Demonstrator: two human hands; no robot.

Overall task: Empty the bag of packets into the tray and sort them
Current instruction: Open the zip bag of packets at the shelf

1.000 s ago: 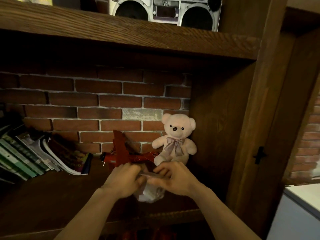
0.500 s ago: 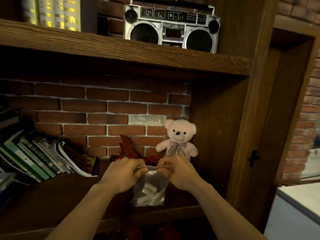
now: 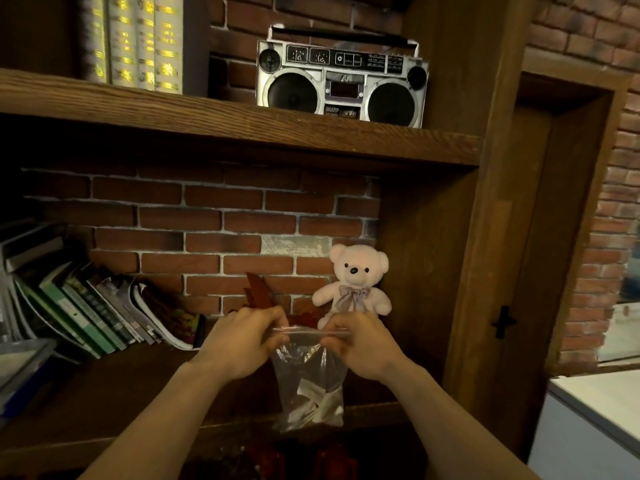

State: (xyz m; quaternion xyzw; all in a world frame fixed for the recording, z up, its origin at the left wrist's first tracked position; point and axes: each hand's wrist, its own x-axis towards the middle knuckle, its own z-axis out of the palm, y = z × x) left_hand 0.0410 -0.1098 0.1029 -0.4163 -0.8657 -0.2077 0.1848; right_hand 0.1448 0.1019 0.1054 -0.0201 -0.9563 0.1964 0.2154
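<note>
A clear plastic zip bag [image 3: 308, 375] hangs in front of the wooden shelf [image 3: 104, 386], held by its top strip. Several white packets [image 3: 317, 403] lie bunched at its bottom. My left hand [image 3: 242, 341] pinches the left end of the top strip. My right hand [image 3: 360, 344] pinches the right end. The strip is stretched flat between the two hands. No tray is in view.
A white teddy bear [image 3: 356, 285] and a red toy plane [image 3: 263, 296] sit just behind my hands. Leaning books [image 3: 93, 320] fill the shelf's left. A boombox [image 3: 339, 81] stands on the upper shelf. A white counter [image 3: 595, 410] lies at the lower right.
The bag has been lifted off the shelf and now hangs full length from both hands. My hands have drawn apart along its top strip, and the view has tilted upward.
</note>
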